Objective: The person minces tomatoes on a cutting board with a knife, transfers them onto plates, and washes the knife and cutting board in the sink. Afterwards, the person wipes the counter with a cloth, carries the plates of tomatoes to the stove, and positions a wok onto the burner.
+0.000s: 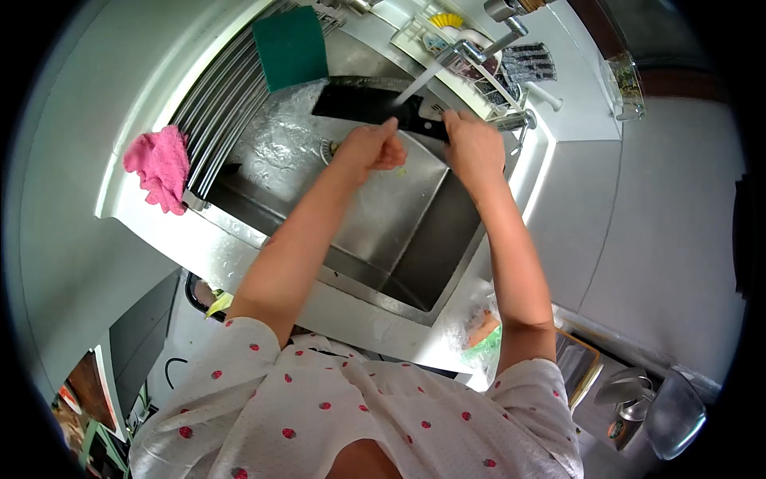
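Note:
A broad black-bladed kitchen knife [345, 104] lies level across the upper part of the sink. My right hand [476, 152] is closed around its dark handle at the right end. From the faucet [461, 54], a stream of water falls onto the blade near the handle. My left hand [373, 149] is just below the blade with its fingers curled in, fingertips at or very near the lower edge. Whether those fingers touch the blade or hold something small, I cannot tell. Under both hands is the wet stainless steel sink [383, 215].
A roll-up metal rack [227, 108] spans the sink's left side, with a green board [291, 49] over its far end and a pink cloth [159, 169] at its near end. A dish rack [415, 36] stands behind. A plastic bag [481, 335] lies at the front right edge.

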`<state>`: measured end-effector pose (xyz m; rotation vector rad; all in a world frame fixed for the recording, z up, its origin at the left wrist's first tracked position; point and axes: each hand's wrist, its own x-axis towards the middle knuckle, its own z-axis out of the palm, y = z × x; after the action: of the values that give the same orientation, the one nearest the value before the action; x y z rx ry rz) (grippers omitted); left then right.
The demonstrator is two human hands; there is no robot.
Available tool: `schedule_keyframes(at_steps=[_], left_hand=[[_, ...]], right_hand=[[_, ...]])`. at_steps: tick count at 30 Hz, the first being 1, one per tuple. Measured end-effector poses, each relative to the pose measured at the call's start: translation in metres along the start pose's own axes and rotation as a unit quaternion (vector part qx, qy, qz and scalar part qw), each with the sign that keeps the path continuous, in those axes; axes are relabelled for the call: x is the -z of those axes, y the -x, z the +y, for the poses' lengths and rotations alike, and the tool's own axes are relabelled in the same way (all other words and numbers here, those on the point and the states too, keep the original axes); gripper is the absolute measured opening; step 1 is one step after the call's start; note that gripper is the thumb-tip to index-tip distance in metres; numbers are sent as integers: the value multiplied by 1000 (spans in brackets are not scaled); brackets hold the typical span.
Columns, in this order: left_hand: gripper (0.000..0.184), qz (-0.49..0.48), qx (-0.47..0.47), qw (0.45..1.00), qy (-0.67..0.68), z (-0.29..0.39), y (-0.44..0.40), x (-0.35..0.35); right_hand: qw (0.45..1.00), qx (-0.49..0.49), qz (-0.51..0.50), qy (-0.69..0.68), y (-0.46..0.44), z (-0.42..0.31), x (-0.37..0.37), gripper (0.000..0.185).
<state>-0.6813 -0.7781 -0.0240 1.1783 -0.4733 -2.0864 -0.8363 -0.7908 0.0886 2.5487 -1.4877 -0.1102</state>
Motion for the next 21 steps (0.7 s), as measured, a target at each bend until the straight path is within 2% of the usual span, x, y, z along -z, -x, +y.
schedule_keyframes(at_steps=[3, 6, 12, 15, 18, 21], left_hand=[[22, 2, -114, 992, -45, 13, -3, 8], [21, 43, -231, 955, 178, 34, -17, -30], [26, 44, -104, 963, 244, 58, -66, -51], [33, 24, -58, 988, 143, 70, -55, -50], [39, 131, -124, 978, 107, 77, -61, -69], [34, 167, -249, 942, -149, 75, -76, -65]], right_hand=[[997, -56, -48, 2, 15, -4, -12, 11], [995, -80, -63, 0, 24, -4, -27, 11], [993, -95, -69, -32, 29, -7, -31, 14], [994, -87, -64, -35, 27, -6, -34, 14], [994, -80, -64, -40, 23, -10, -37, 14], [997, -45, -51, -41, 18, -10, -40, 13]])
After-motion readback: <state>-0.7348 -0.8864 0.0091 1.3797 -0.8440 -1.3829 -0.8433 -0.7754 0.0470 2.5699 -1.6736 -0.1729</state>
